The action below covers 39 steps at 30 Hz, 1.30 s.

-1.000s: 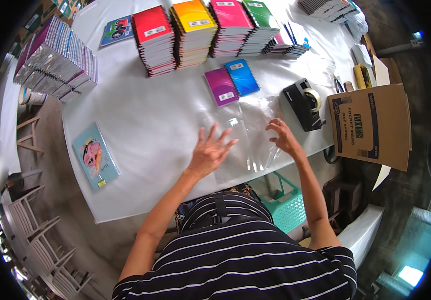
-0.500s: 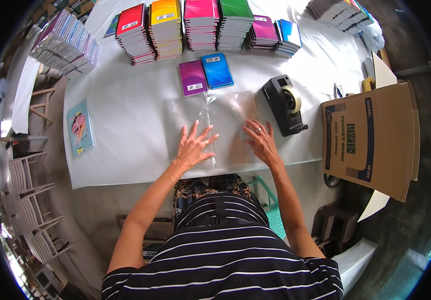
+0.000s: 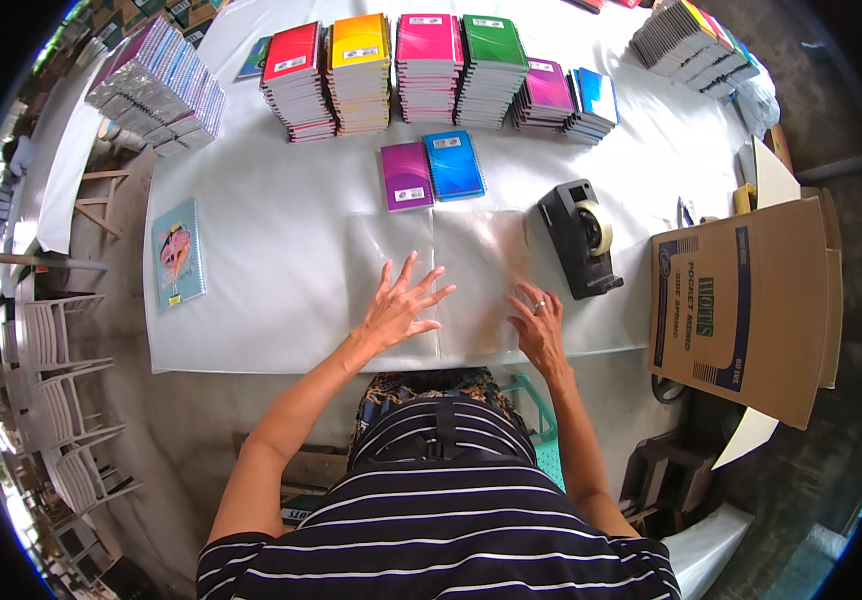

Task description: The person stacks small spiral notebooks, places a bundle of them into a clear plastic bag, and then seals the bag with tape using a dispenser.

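Clear plastic sleeves (image 3: 476, 245) lie flat on the table in front of me, side by side with a seam between them. Over the left part my left hand (image 3: 399, 305) is spread wide, holding nothing. At the right edge of the plastic is my right hand (image 3: 539, 325), its fingers loosely bent and apart; whether the fingertips touch the sheet I cannot tell. Just beyond the plastic, a purple spiral notebook (image 3: 407, 175) and a blue spiral notebook (image 3: 455, 165) lie next to each other. A black tape dispenser (image 3: 576, 245) with a roll of tape stands right of the plastic.
Stacks of red (image 3: 292, 57), yellow (image 3: 359, 42), pink (image 3: 430, 40), green (image 3: 494, 42), purple (image 3: 548, 85) and blue notebooks (image 3: 594, 95) line the far side. A light-blue notebook (image 3: 180, 255) lies at the left. An open cardboard box (image 3: 751, 300) stands at the right.
The whole view has shifted, with the table's things lower in the picture. My right hand has drawn back toward the plastic's near right edge; the left stays spread over the sheet.
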{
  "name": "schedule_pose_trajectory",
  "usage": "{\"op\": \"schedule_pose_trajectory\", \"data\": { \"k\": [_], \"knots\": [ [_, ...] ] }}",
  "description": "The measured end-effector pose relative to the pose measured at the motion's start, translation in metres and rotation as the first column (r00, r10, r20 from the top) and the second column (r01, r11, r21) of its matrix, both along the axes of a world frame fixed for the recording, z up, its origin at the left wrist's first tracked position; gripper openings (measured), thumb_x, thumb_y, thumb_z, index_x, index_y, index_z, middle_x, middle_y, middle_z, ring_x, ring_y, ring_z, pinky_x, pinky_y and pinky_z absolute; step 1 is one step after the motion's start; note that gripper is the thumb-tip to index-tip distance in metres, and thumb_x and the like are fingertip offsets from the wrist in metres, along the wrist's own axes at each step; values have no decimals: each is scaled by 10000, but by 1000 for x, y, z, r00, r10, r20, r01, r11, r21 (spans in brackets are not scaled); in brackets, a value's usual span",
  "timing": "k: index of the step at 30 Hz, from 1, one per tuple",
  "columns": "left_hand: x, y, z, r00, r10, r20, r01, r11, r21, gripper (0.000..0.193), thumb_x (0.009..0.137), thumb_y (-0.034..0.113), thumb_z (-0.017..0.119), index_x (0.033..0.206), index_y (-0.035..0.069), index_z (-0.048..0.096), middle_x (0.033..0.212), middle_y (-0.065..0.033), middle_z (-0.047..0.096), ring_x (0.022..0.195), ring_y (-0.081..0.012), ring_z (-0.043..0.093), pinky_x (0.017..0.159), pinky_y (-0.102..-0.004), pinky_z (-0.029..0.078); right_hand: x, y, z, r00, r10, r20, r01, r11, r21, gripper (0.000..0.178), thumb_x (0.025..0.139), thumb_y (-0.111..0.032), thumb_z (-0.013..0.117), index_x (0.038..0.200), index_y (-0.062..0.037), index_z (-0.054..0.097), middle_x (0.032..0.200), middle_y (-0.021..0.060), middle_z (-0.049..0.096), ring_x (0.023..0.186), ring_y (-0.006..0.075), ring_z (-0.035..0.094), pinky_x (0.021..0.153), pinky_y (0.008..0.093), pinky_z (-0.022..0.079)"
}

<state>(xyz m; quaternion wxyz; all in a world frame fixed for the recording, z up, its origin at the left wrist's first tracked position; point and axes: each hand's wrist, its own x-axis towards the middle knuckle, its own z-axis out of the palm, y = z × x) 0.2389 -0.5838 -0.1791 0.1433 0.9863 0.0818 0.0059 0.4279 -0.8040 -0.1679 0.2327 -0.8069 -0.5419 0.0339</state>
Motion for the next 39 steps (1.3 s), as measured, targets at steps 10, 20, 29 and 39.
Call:
{"op": "schedule_pose_trajectory", "data": {
  "k": [10,20,29,39],
  "knots": [
    [6,25,0,994,-5,105,-7,993,119,700,773,528,672,1409,393,414,1531,49,308,1443,-384,118,1064,-685,245,22,214,-3,971,-230,-59,237,954,182,56,825,-114,632,779,-85,644,864,49,599,861,260,554,744,403,384],
    [0,10,-25,983,-133,123,145,985,-94,718,715,490,735,1374,377,472,1529,35,306,1448,-375,86,1123,-652,131,-3,229,-19,958,-284,47,286,957,-49,360,740,-282,752,991,-68,608,1071,127,587,1020,289,549,811,441,379],
    [19,1,-3,987,-132,-87,127,990,-66,676,737,439,729,1365,334,502,1530,18,315,1440,-393,127,1114,-653,174,10,17,10,957,-280,-73,276,959,-62,408,705,-121,787,1057,-54,592,1168,150,539,1111,322,508,893,445,395],
    [110,-39,-8,963,-264,-47,255,956,-144,746,706,497,743,1383,350,467,1527,-27,301,1438,-382,142,1109,-652,194,90,-43,-10,675,-586,-449,711,678,185,870,647,-168,888,1304,-15,338,1264,151,430,1197,245,455,979,394,450]
  ]
}}
